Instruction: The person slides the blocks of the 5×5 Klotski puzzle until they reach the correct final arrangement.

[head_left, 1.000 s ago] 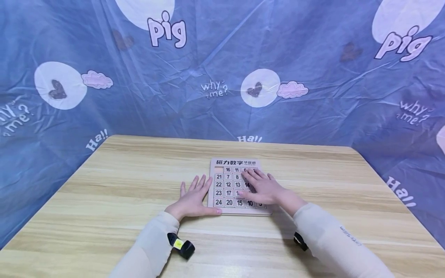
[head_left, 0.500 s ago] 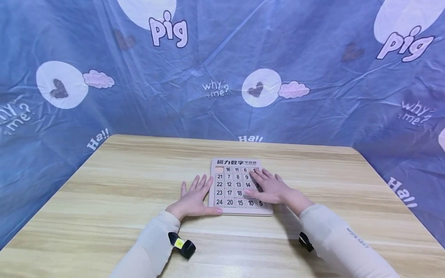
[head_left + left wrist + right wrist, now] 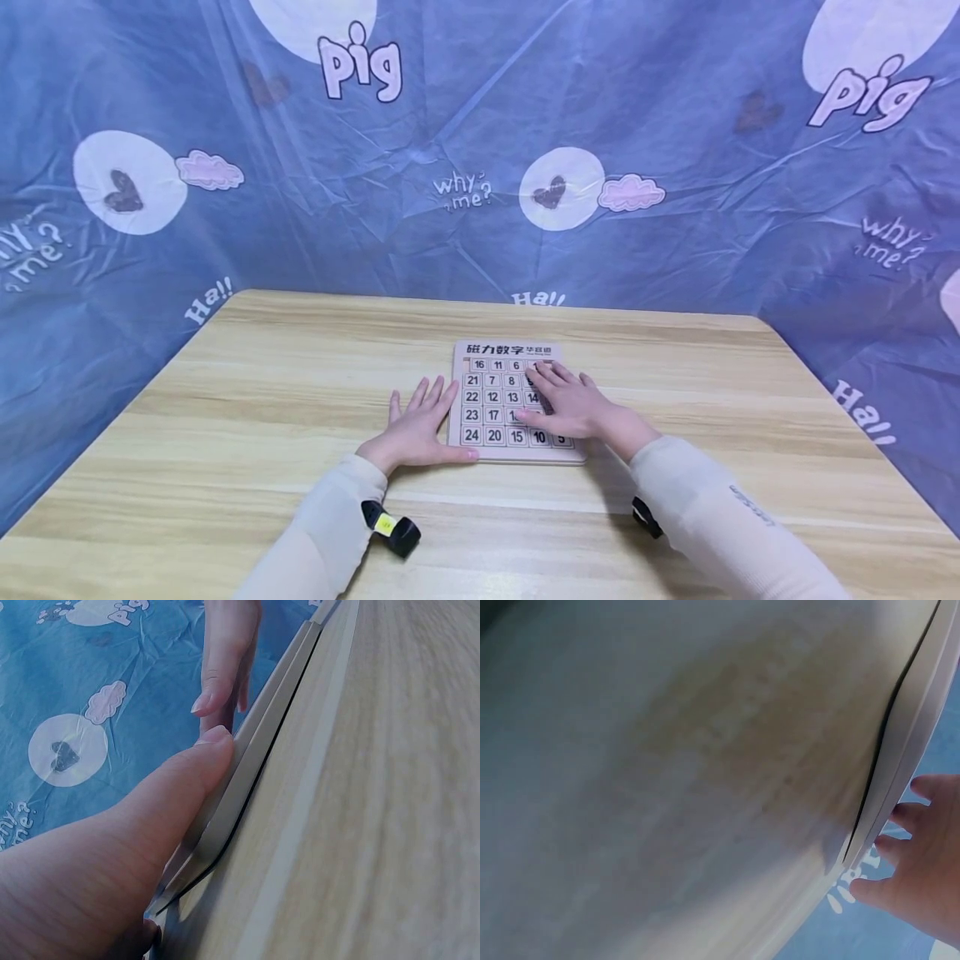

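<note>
A sliding number puzzle [image 3: 525, 455], a pale board with numbered square tiles, lies flat mid-table. In its top row, tiles 16, 11, 6 and 1 stand near the left side with a thin gap left of 16. My right hand [image 3: 573, 408] lies over the board's right part with fingers extended, fingertips at the 1 tile; it hides several tiles. My left hand [image 3: 416, 429] is spread at the left edge, its thumb [image 3: 180, 772] resting on the near-left corner. The left wrist view shows the board's side edge, and the right wrist view shows my right hand [image 3: 926, 855] beside it.
The wood-grain table [image 3: 262, 400] surrounds the board on all sides. A blue printed cloth [image 3: 420, 233] hangs behind and along both sides of the table. Black wrist cameras, one at the left sleeve [image 3: 393, 529], sit under my forearms.
My right hand first moved right, then came back left. The top-row tiles slid left with it, nearly closing the gap at the top-left corner. My left hand stayed in place.
</note>
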`<state>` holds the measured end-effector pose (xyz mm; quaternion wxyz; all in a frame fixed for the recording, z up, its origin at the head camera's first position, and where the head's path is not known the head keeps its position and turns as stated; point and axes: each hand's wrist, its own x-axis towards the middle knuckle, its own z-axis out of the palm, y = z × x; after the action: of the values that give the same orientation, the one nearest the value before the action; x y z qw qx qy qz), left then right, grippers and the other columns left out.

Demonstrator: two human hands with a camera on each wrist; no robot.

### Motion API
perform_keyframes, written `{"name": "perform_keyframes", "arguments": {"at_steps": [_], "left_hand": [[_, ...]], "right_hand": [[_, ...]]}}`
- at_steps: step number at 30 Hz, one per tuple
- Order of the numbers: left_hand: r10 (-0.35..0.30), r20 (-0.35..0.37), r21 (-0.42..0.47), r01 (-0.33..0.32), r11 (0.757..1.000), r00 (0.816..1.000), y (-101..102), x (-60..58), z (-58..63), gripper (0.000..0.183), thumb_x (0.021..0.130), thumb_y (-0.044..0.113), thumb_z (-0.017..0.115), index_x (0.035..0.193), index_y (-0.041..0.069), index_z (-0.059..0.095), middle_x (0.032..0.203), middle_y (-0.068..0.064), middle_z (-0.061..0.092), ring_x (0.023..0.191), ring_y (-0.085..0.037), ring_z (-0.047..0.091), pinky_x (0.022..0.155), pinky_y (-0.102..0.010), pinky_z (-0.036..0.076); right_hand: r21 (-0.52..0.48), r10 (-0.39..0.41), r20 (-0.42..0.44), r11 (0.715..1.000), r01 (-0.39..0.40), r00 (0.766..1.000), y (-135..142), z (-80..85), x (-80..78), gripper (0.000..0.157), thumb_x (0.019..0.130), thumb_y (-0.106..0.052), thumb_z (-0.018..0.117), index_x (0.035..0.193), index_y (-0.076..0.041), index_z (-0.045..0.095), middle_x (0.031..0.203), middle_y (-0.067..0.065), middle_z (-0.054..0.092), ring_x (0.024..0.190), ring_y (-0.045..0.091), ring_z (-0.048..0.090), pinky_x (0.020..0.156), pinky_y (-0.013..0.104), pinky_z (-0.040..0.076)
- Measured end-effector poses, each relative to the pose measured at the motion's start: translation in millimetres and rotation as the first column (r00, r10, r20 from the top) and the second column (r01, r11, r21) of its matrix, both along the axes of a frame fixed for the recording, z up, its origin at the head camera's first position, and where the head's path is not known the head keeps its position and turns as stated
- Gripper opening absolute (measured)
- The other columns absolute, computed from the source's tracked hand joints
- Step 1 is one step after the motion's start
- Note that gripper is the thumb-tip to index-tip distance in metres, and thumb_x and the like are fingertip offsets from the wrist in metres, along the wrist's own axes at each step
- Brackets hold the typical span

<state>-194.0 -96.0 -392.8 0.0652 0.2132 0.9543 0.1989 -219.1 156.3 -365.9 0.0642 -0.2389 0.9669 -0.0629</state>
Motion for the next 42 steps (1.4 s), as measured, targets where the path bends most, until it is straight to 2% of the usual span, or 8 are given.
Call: {"name": "perform_keyframes", "arguments": {"at_steps": [13, 21, 28, 35, 42], "left_hand": [[0.002, 0.005, 0.004, -0.002, 1.0, 1.0, 0, 0.8, 0.4, 0.108, 0.059, 0.076, 0.049, 0.14, 0.015, 0.011, 0.142, -0.011, 0.006, 0.128, -0.028, -0.004, 0.093, -0.055, -0.012], [0.0, 0.007, -0.008, 0.0, 1.0, 1.0, 1, 1.3, -0.4, 0.109, 0.058, 0.076, 0.048, 0.14, 0.016, 0.009, 0.142, -0.011, 0.006, 0.127, -0.028, -0.003, 0.093, -0.056, -0.011], [0.005, 0.002, -0.007, -0.005, 1.0, 1.0, 0, 0.8, 0.8, 0.108, 0.059, 0.076, 0.049, 0.14, 0.016, 0.01, 0.142, -0.01, 0.006, 0.128, -0.028, -0.004, 0.092, -0.056, -0.012], [-0.001, 0.014, -0.012, 0.001, 1.0, 1.0, -1, 0.3, 1.2, 0.108, 0.059, 0.076, 0.049, 0.14, 0.017, 0.009, 0.142, -0.01, 0.004, 0.127, -0.028, -0.005, 0.092, -0.055, -0.012], [-0.009, 0.033, -0.032, 0.01, 0.999, 0.999, -1, -0.2, 2.5, 0.107, 0.06, 0.075, 0.048, 0.14, 0.017, 0.006, 0.143, -0.01, 0.002, 0.127, -0.027, -0.006, 0.093, -0.055, -0.012]], "right_hand": [[0.014, -0.003, 0.023, 1.0, 0.003, 1.0, -9, -1.1, -3.5, 0.081, 0.079, -0.067, 0.029, 0.138, -0.012, 0.019, 0.142, 0.009, 0.013, 0.127, 0.031, 0.009, 0.095, 0.057, 0.009], [-0.028, 0.017, 0.005, 0.999, -0.016, 1.0, -4, 5.2, 1.8, 0.078, 0.081, -0.064, 0.029, 0.138, -0.011, 0.02, 0.141, 0.011, 0.017, 0.126, 0.031, 0.012, 0.095, 0.057, 0.011], [-0.083, 0.071, -0.03, 0.994, -0.073, 0.997, 12, 18.4, 21.3, 0.072, 0.084, -0.055, 0.037, 0.137, -0.009, 0.022, 0.139, 0.013, 0.021, 0.125, 0.033, 0.014, 0.093, 0.059, 0.012], [-0.063, 0.15, -0.02, 0.987, -0.151, 0.989, 26, 16.8, 48.9, 0.071, 0.084, -0.056, 0.037, 0.137, -0.01, 0.025, 0.139, 0.009, 0.022, 0.125, 0.032, 0.016, 0.093, 0.058, 0.013], [-0.074, 0.182, -0.047, 0.98, -0.185, 0.982, 34, 14.4, 71.1, 0.07, 0.084, -0.054, 0.04, 0.136, -0.009, 0.028, 0.138, 0.01, 0.026, 0.124, 0.033, 0.019, 0.092, 0.059, 0.016]]}}
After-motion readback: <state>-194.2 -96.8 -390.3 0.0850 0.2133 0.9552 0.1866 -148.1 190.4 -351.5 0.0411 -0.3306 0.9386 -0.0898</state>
